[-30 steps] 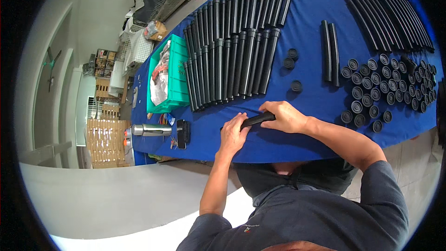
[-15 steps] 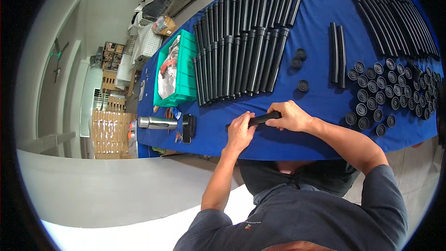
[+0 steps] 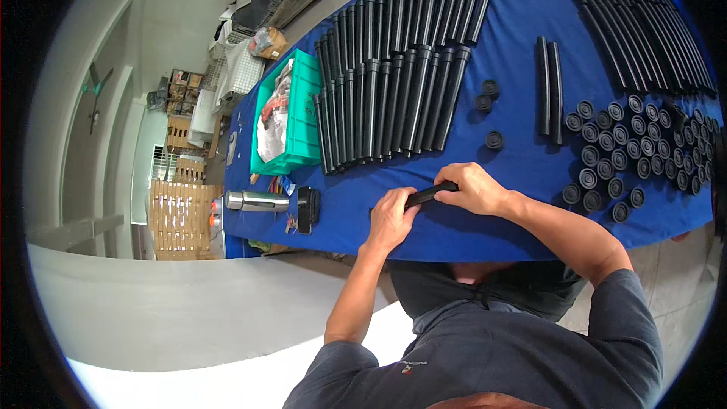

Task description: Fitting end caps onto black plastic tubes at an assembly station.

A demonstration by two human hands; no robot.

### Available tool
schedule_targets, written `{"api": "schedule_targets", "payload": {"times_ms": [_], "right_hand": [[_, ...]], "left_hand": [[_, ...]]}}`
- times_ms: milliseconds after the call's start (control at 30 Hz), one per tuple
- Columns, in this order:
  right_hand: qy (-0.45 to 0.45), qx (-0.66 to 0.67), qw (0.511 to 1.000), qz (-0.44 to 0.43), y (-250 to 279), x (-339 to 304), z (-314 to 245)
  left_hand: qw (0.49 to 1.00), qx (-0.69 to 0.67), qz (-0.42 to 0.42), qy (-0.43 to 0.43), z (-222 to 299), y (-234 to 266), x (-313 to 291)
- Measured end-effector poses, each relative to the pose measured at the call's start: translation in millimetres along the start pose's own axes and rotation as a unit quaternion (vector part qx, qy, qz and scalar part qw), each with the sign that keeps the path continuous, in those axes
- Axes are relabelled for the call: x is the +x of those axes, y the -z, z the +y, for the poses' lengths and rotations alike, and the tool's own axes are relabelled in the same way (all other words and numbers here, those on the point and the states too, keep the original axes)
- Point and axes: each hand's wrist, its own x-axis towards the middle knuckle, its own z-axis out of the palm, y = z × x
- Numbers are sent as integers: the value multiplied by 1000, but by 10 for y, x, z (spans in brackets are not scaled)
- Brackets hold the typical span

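Note:
A short black tube [image 3: 425, 196] lies between my two hands, low over the near part of the blue-covered table. My left hand [image 3: 391, 220] is wrapped round its left part and hides most of that end. At the other end, the fingers of my right hand [image 3: 471, 191] close over the tube's tip, so I cannot see whether a cap is on it. Beyond my hands lie three loose round black caps [image 3: 494, 140]. Two plain black tubes [image 3: 544, 87] rest side by side farther right.
Two rows of capped black tubes [image 3: 375, 106] lie beyond my left hand. Beside them stands a green crate [image 3: 305, 117], with a steel bottle [image 3: 261, 201] and a black phone [image 3: 307, 210] nearer. Many black caps [image 3: 621, 136] and plain tubes [image 3: 636, 23] cover the right side.
Both hands keep their hold on the tube. My left wrist and forearm have shifted very slightly; everything on the table stays put.

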Motion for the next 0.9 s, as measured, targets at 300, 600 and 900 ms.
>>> {"api": "schedule_targets", "payload": {"times_ms": [300, 600, 900], "right_hand": [[-75, 27, 996, -46, 60, 36, -82], [-65, 94, 993, 9, 28, 12, -34], [-13, 34, 998, -47, -41, -31, 35]], "left_hand": [[999, 2, -34, 42, 15, 77, 12], [998, 49, -30, 1, 36, 437, 190], [985, 28, 112, -126, 392, 1024, 2225]]}}
